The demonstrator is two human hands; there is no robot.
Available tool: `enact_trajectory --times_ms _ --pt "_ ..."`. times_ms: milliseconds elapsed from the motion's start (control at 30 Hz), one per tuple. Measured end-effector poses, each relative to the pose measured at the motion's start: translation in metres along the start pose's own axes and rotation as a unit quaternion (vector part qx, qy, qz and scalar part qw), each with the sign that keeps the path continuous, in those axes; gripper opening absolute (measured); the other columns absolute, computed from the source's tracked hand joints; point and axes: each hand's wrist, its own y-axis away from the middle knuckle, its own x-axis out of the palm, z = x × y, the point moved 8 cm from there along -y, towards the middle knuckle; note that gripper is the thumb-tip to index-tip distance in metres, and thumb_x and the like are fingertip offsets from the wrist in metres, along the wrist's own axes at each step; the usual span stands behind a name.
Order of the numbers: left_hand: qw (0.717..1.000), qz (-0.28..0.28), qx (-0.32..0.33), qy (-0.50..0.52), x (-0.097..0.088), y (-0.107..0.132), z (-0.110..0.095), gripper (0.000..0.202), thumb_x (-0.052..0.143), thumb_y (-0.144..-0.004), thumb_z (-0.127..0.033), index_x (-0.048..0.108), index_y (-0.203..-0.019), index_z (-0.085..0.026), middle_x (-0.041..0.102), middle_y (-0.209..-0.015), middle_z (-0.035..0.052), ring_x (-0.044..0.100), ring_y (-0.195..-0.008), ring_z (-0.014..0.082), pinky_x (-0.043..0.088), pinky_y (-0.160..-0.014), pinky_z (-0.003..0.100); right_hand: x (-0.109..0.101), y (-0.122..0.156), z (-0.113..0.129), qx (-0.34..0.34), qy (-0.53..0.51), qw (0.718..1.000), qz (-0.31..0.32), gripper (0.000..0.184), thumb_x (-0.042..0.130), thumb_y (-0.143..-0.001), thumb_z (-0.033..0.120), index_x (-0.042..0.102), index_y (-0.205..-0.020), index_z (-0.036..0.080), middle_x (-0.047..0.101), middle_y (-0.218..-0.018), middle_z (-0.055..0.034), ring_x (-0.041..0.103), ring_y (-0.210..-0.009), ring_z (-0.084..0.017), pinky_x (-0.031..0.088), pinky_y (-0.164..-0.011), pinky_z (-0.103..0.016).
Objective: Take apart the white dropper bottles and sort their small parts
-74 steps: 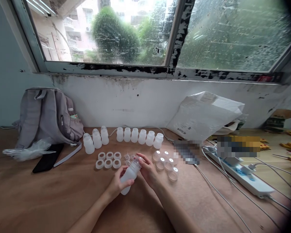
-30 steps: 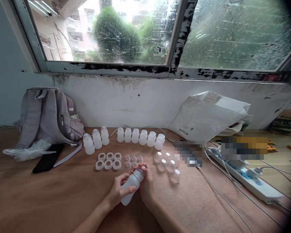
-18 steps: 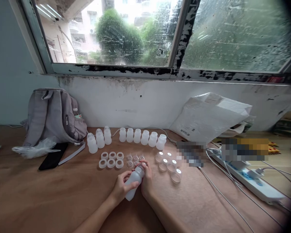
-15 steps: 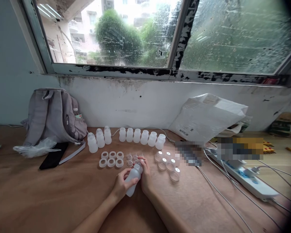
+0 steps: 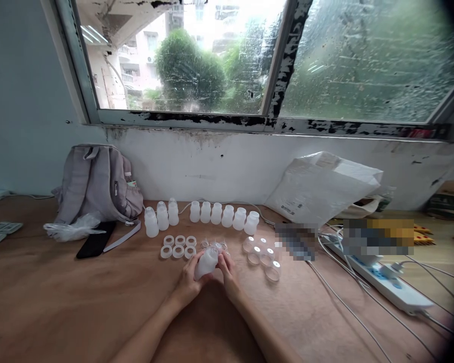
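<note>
My left hand (image 5: 188, 282) is wrapped round the body of a small translucent white bottle (image 5: 206, 261), tilted with its neck pointing away from me. My right hand (image 5: 226, 268) pinches at the bottle's neck end. Both hands hover just above the wooden table (image 5: 79, 302). Behind them lie white screw rings (image 5: 178, 246), small clear nipples (image 5: 213, 245) and clear dome caps (image 5: 262, 253). Further back stands a row of open white bottles (image 5: 223, 216), with three capped bottles (image 5: 161, 217) to their left.
A grey backpack (image 5: 98, 184), a crumpled clear bag (image 5: 71, 229) and a black phone (image 5: 96, 240) sit at the back left. A white plastic sack (image 5: 321, 189) leans on the wall. A power strip (image 5: 386, 282) with cables lies at the right.
The bottle has tipped further away from me and moved slightly up toward the loose parts. My head has turned a little to the left, shifting the scene rightward.
</note>
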Motion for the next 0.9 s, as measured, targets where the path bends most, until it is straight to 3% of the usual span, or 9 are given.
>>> enact_trajectory --times_ms 200,367,500,567,633,733,900 --pt "0.992 0.002 -0.036 0.123 0.0 -0.001 0.02 0.048 0.064 -0.066 -0.032 0.039 -0.104 -0.019 0.057 -0.1 0.0069 0.056 -0.09 0.0199 0.047 -0.076 0.031 -0.003 0.0 0.013 -0.053 0.025 0.998 0.025 0.036 0.04 -0.084 0.037 0.039 -0.117 0.022 0.058 -0.09 -0.0049 0.058 -0.073 -0.016 0.048 -0.065 -0.03" --pt "0.996 -0.02 -0.041 0.075 -0.001 0.002 0.026 0.053 0.065 -0.065 -0.032 0.036 -0.108 -0.02 0.054 -0.106 0.0088 0.055 -0.094 0.0208 0.045 -0.08 0.034 -0.015 -0.004 0.01 -0.063 0.078 0.995 -0.014 0.032 0.039 -0.084 0.035 0.041 -0.114 0.022 0.058 -0.084 -0.0043 0.057 -0.068 -0.015 0.048 -0.061 -0.028" --pt "0.999 -0.045 0.021 -0.001 -0.011 0.001 0.0 0.074 0.065 -0.065 -0.033 0.023 -0.125 -0.022 0.037 -0.127 0.0129 0.041 -0.113 0.0247 0.037 -0.092 0.039 -0.025 -0.005 0.007 -0.056 0.075 0.993 -0.066 0.032 0.038 -0.085 0.034 0.038 -0.113 0.021 0.057 -0.079 -0.0026 0.055 -0.062 -0.013 0.047 -0.057 -0.027" --pt "0.995 -0.075 0.05 -0.049 -0.022 -0.004 -0.02 0.064 0.058 -0.071 -0.032 0.027 -0.126 -0.022 0.036 -0.128 0.0117 0.039 -0.116 0.0236 0.034 -0.094 0.038 -0.029 -0.006 0.005 -0.052 0.073 0.992 -0.086 0.031 0.037 -0.085 0.034 0.037 -0.113 0.021 0.057 -0.078 -0.0023 0.054 -0.06 -0.013 0.047 -0.056 -0.026" --pt "0.991 -0.078 0.05 -0.098 -0.03 -0.013 -0.039 0.05 0.052 -0.076 -0.032 0.036 -0.121 -0.023 0.046 -0.119 0.0087 0.046 -0.108 0.0209 0.036 -0.091 0.036 -0.032 -0.006 0.004 -0.052 0.079 0.991 -0.099 0.03 0.036 -0.085 0.034 0.038 -0.112 0.021 0.057 -0.078 -0.0022 0.055 -0.059 -0.012 0.047 -0.055 -0.026" --pt "0.987 -0.003 0.033 -0.158 -0.032 -0.035 -0.059 0.03 0.054 -0.073 -0.036 0.055 -0.101 -0.023 0.06 -0.096 0.0032 0.055 -0.088 0.0177 0.042 -0.079 0.03 -0.037 -0.005 0.003 -0.055 0.105 0.987 -0.109 0.029 0.036 -0.085 0.033 0.039 -0.111 0.021 0.057 -0.078 -0.0021 0.055 -0.06 -0.013 0.047 -0.055 -0.026" --pt "0.973 0.076 0.014 -0.216 -0.053 -0.085 -0.07 0.034 0.055 -0.068 -0.046 0.059 -0.091 -0.021 0.063 -0.085 0.0001 0.057 -0.078 0.0158 0.043 -0.069 0.024 -0.049 -0.007 0.001 -0.048 0.149 0.98 -0.122 0.028 0.037 -0.084 0.032 0.042 -0.108 0.02 0.056 -0.076 -0.002 0.054 -0.058 -0.013 0.046 -0.054 -0.026"
